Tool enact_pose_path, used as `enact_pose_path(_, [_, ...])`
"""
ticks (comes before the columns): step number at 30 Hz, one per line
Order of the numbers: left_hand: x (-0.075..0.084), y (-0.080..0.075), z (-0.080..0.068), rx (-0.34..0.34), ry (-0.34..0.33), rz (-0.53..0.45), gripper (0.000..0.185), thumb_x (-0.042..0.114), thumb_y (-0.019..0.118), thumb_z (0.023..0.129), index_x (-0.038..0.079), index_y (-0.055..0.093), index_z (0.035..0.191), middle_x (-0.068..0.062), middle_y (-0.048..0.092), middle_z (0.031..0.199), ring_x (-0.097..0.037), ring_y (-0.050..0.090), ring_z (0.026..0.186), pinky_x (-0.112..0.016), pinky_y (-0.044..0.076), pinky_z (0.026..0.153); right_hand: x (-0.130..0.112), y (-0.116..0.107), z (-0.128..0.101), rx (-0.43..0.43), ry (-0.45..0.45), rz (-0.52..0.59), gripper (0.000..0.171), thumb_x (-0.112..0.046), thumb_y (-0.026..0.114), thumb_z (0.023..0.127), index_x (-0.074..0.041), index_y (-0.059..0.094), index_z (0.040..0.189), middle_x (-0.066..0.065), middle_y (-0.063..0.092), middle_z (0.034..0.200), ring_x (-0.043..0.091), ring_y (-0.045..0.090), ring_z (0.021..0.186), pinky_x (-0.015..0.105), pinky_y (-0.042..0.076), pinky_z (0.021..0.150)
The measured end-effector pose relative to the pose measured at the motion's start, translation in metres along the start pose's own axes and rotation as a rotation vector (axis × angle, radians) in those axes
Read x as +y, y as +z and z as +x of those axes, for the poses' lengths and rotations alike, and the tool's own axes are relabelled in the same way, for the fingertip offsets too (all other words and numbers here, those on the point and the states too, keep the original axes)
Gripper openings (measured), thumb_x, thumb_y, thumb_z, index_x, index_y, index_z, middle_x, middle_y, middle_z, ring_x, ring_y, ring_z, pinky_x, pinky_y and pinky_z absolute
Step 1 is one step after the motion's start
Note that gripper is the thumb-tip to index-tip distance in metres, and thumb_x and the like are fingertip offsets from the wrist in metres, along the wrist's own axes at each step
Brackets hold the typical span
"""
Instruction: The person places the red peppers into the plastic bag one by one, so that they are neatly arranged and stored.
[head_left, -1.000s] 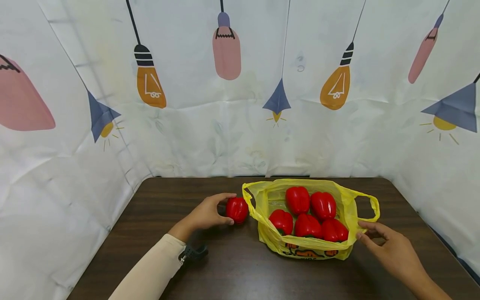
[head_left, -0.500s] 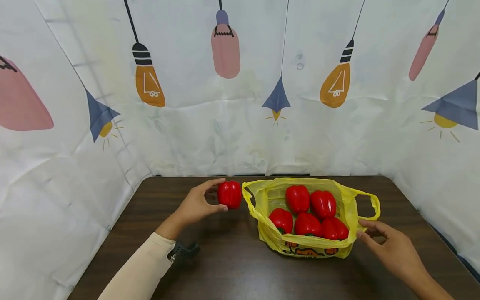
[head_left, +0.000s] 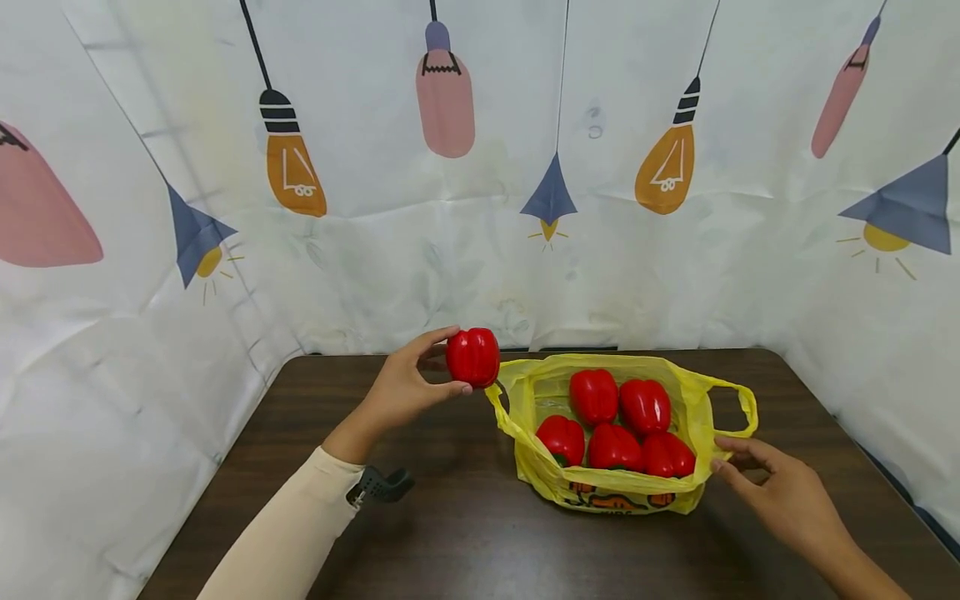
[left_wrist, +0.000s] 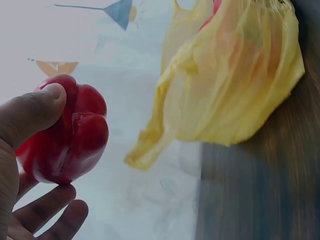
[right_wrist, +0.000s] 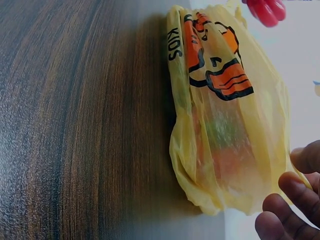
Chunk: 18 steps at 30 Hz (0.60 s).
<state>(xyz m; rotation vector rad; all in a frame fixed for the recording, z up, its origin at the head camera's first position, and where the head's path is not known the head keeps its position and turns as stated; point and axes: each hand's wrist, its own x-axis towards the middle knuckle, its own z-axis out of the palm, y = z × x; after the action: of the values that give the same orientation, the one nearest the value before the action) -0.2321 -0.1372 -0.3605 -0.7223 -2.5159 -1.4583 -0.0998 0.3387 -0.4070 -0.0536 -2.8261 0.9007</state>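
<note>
Covering the walls, a lamp-printed sheet (head_left: 480,208) rings the dark desk (head_left: 450,533). On it sits a yellow bag (head_left: 622,487) with five peppers (head_left: 611,421). The right hand (head_left: 780,500), its grip relaxed, touches the bag's side. The left hand (head_left: 405,387) grasps a red pepper (head_left: 473,357), raised beside the bag's handle (head_left: 501,392).

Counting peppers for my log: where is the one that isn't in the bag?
In the head view, the loose red pepper is held up in the left hand, just left of the yellow bag and above the table.
</note>
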Motion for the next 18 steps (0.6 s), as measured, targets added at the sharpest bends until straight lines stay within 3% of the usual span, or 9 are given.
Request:
enact_pose_path(9, [0.015,0.023,0.016,-0.060,0.117,-0.013,0.078,0.018,0.093,0.077,0.017,0.055,0.146,-0.005,0.063,0.134,-0.022,0.067,0.105,-0.047,0.059,0.086,-0.001,0.001,0.000,0.019,-0.017,-0.005,0.049,-0.039,0.074,0.096,-0.004,0.069,0.129,0.010,0.072,0.100,0.022,0.068,0.077,0.028,0.048,0.051])
enact_pose_path(18, [0.023,0.053,0.034,-0.165,0.118,-0.011,0.079,0.021,0.093,0.078,0.013,0.054,0.147,-0.003,0.063,0.132,-0.018,0.067,0.105,-0.039,0.059,0.089,-0.002,0.000,0.000,0.010,-0.006,-0.007,0.051,-0.041,0.074,0.095,-0.004,0.069,0.129,0.010,0.073,0.100,0.024,0.069,0.079,0.029,0.049,0.052])
